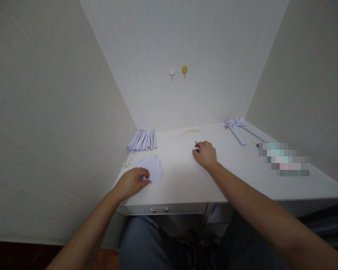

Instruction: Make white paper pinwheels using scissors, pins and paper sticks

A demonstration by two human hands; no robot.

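Note:
A loose stack of pale paper squares [154, 168] lies on the left part of the white table. My left hand [131, 182] rests at its near edge, with thumb and forefinger apart and the other fingers hidden. Farther right, my right hand [206, 153] is closed round a small dark and metal thing [198, 149] on the tabletop. A thin metal end pokes out beyond the fingers; the palm covers most of it, so its kind does not show. Several rolled paper tubes [142, 140] lie side by side behind the paper squares.
Small white bits [128, 162] lie by the left wall. Paper tubes with flared ends [234, 129] lie at the back right, near a blurred-out object [283, 159]. Two hooks, one white [172, 71] and one yellow [184, 69], are on the back wall. A drawer handle [159, 210] is below the table edge.

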